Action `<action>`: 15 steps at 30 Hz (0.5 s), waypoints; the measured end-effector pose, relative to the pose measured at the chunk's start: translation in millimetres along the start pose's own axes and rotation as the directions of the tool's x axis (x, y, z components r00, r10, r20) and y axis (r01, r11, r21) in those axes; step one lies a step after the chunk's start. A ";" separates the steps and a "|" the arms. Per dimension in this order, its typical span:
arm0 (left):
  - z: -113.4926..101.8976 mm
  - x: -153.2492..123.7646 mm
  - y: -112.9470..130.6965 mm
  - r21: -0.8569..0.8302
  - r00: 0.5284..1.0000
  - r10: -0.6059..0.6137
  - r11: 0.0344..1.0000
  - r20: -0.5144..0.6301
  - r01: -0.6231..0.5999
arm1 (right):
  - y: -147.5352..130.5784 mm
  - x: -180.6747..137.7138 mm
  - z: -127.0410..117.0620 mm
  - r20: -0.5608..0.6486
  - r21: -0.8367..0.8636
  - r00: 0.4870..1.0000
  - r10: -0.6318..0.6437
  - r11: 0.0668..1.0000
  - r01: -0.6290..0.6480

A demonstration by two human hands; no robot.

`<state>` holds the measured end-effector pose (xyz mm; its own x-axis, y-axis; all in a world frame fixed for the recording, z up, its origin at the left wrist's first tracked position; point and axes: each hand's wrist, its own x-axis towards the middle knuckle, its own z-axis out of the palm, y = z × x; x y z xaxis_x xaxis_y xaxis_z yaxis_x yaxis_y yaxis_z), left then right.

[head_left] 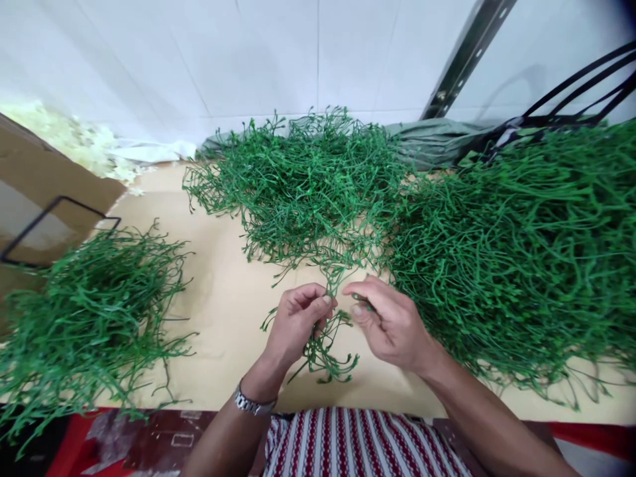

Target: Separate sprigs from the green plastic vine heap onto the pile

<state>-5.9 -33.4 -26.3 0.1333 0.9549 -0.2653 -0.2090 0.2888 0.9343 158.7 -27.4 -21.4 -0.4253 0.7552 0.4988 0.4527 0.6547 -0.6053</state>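
Fingers of the left hand (297, 318) pinch a green plastic sprig (325, 351) that dangles below it; the right hand (385, 321) pinches its upper end alongside, steadying it. Sorted piles (94, 311) lie left, unsorted heaps (517, 252) right.

green sprig (325, 344), beige table (223, 298)

no text, label, brand or number can be read anywhere; the wristwatch (254, 404) dial faces away.
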 end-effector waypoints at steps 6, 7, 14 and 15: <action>0.5 -3.0 -1.6 -0.169 0.990 -0.091 0.980 0.110 0.109 | 12.0 -1.1 11.4 0.038 -0.095 0.993 -0.113 0.989 0.116; -0.1 -3.3 -1.8 -0.191 0.985 -0.106 0.973 0.133 0.130 | 13.2 -1.0 11.6 0.041 -0.064 0.993 -0.113 0.991 0.116; -3.1 -2.8 -0.5 -0.134 0.969 -0.159 0.973 0.187 0.186 | 16.7 -0.5 11.5 0.066 0.080 0.995 -0.074 0.994 0.069; -3.4 -2.8 -0.4 -0.118 0.971 -0.161 0.976 0.178 0.184 | 17.1 -1.0 11.8 0.065 0.057 0.995 -0.074 0.996 0.071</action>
<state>-9.5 -36.0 -26.7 0.3358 0.8679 -0.3660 -0.2935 0.4656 0.8349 157.6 -17.4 -39.6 -0.5081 0.7007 0.5008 0.3764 0.7036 -0.6027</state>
